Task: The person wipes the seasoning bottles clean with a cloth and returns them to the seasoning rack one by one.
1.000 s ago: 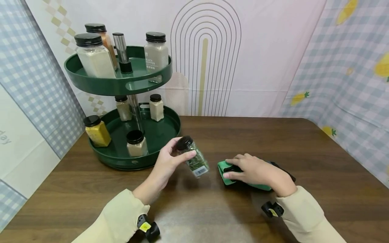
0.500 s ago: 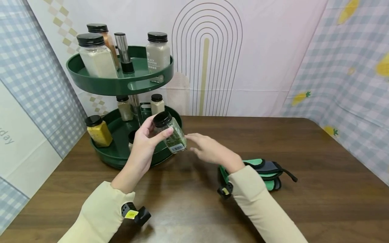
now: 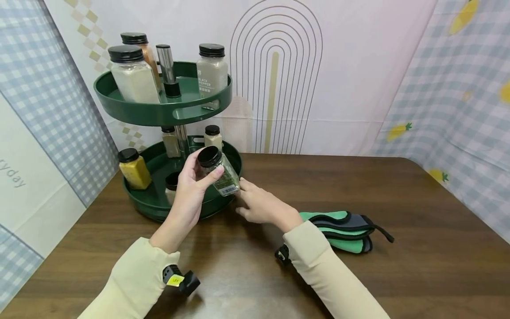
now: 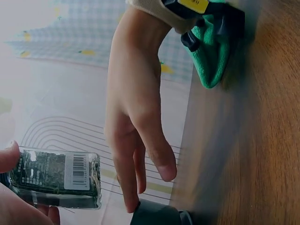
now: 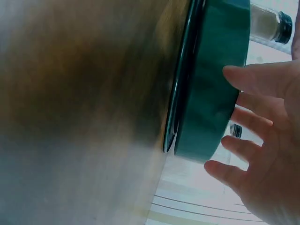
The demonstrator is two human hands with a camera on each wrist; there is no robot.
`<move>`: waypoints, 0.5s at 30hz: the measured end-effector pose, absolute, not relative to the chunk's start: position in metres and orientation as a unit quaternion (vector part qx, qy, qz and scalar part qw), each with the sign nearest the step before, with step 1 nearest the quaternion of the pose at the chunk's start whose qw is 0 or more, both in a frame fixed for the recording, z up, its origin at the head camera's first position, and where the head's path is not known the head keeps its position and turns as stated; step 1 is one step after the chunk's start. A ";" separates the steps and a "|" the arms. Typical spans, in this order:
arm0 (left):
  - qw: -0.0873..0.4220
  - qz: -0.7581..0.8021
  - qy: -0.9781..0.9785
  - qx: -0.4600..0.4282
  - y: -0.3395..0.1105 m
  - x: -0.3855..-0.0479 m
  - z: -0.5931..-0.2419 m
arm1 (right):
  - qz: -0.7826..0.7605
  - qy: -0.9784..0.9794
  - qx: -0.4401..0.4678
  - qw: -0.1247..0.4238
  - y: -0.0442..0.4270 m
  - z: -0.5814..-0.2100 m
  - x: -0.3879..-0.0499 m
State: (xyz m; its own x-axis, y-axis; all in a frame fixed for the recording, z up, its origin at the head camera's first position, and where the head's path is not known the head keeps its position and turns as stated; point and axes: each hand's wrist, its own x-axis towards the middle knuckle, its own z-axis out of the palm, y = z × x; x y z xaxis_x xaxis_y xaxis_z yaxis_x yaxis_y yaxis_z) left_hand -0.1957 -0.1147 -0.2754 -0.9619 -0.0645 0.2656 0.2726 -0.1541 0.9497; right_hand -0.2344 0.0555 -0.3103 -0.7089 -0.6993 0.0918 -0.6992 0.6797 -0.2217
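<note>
In the head view my left hand [image 3: 185,190] holds a clear spice jar [image 3: 227,181] of green dried herbs by its upper part, thumb along one side. The jar, black-lidded, leans over the right side of the lower tray [image 3: 149,208] of a dark green two-tier rack; its barcode label [image 4: 77,171] faces the left wrist camera. My right hand [image 3: 260,204] reaches to that tray's right edge. Seen from the right wrist, its fingers are spread and the thumb [image 5: 241,77] lies at the tray's wall [image 5: 213,79]; fingertips appear to touch the rim.
The upper tray [image 3: 131,110] bears a white-filled jar [image 3: 135,82], an orange-brown one behind, and a black pepper jar [image 3: 212,75]. Below stand smaller jars, with a yellow one [image 3: 136,173] at the left rim. A folded green-and-grey fabric item [image 3: 346,230] lies right on the wooden table [image 3: 418,266].
My right hand has left the green fabric item and moved left to the lower tray's edge. My left hand has carried the herb jar left and up, over the tray's right side.
</note>
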 end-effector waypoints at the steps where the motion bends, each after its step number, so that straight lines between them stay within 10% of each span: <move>1: 0.115 -0.755 -0.641 -0.080 -0.115 -0.196 -0.276 | -0.126 0.914 -0.387 0.002 0.055 -0.311 -0.233; 15: 0.158 -0.727 -0.668 -0.031 -0.127 -0.207 -0.285 | -0.198 0.887 -0.413 0.050 0.050 -0.310 -0.220</move>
